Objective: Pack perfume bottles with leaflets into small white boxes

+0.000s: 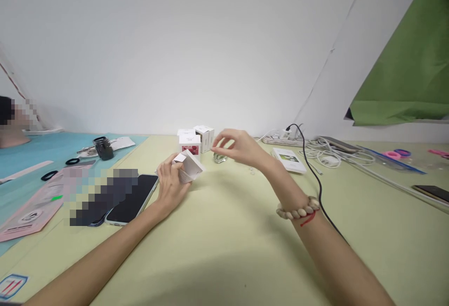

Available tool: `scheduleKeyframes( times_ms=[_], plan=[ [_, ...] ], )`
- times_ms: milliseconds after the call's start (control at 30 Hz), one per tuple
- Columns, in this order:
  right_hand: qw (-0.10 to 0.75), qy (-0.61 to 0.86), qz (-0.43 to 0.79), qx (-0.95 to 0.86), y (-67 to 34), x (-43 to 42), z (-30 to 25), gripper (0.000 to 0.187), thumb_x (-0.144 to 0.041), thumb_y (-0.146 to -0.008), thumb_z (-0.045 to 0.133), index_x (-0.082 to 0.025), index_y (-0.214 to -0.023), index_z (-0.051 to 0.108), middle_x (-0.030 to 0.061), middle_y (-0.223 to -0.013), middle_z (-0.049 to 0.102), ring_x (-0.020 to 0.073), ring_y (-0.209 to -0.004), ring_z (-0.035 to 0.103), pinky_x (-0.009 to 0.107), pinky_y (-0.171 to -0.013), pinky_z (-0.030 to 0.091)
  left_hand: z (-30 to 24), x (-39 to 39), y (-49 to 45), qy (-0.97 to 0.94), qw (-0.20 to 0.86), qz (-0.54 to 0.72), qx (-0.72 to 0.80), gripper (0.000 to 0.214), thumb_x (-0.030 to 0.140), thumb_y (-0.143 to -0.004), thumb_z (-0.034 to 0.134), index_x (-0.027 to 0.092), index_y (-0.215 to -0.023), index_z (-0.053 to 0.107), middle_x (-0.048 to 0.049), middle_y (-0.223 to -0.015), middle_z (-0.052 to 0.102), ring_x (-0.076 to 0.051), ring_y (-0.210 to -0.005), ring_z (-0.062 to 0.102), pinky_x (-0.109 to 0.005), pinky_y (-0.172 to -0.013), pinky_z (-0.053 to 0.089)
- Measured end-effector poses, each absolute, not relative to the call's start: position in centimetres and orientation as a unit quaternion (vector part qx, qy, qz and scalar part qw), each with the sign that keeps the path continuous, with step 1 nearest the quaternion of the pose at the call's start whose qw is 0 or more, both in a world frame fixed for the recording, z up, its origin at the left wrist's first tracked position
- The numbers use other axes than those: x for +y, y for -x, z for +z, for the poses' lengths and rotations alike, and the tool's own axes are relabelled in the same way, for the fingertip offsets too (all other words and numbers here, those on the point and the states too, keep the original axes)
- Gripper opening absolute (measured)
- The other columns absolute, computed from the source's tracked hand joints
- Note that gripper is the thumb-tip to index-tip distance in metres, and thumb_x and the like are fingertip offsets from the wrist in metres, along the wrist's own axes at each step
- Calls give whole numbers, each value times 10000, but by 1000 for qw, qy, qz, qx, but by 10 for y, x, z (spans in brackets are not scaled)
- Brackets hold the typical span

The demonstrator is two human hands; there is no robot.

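My left hand (171,179) is closed around a small white cardboard box (191,165), tilted with its open end facing me. Just behind it stand several small white boxes (190,140), the front one with a red picture on its side. My right hand (236,147) hovers to the right of these boxes, fingers curved and apart, with nothing visible between them. Below its fingers lies a small clear glass-like object (220,157); whether they touch it I cannot tell. A few tiny clear pieces (251,171) lie beside my right wrist.
Left of my left hand lies a smartphone (135,198), with a dark jar (103,148) farther back. At right are a flat white box (289,160), a power strip (284,140), tangled white cables (329,156) and pink-handled scissors (391,155). Part of another person (14,123) shows at far left.
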State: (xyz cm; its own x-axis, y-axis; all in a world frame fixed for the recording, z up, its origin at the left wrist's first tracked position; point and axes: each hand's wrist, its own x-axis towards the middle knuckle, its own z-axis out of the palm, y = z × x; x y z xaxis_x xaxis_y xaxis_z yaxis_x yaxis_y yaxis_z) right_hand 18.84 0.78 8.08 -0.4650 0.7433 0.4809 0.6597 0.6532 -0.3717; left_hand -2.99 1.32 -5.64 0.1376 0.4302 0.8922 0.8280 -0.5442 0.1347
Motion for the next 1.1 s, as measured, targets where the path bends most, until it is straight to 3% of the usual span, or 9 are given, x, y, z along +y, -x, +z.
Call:
scheduleKeyframes(
  times_ms=[233,433,567,733,1100],
  plan=[
    [260,306,-82,-912,-147,-13,64,136,-264,-797,563,-257,-804,699,38,-1223,480,185,-1066,482,277,-727,430,-56,13,29,730,198,-514,-404,437,212,-662,639,211,-975,334,-162,-1241,371,-282,-1093,410,-460,-837,363],
    [229,313,-216,-896,-123,-2,27,198,-150,-768,565,-168,-933,673,131,-1358,360,245,-1230,340,374,-895,392,-55,12,25,762,196,-523,-328,511,175,-691,615,225,-1089,298,-150,-1248,383,-254,-1132,427,-445,-864,386],
    [254,310,-228,-887,-118,3,15,189,-127,-774,543,-164,-899,679,131,-1344,381,237,-1224,348,377,-901,391,-53,10,23,769,194,-527,-306,517,172,-707,600,216,-1107,276,-160,-1235,401,-250,-1141,429,-446,-865,389],
    [260,339,-222,-877,-118,5,15,162,-125,-759,544,-139,-848,678,143,-1275,454,234,-1132,437,343,-770,451,-53,11,23,770,193,-524,-307,522,162,-699,605,214,-1111,287,-158,-1240,410,-246,-1110,447,-436,-847,391],
    [264,259,-219,-903,-124,12,20,156,-166,-774,543,-155,-877,659,101,-1255,479,227,-1150,411,362,-837,407,-47,6,21,771,207,-517,-309,520,231,-693,619,205,-1108,307,-162,-1241,412,-263,-1132,452,-438,-847,411]
  ],
)
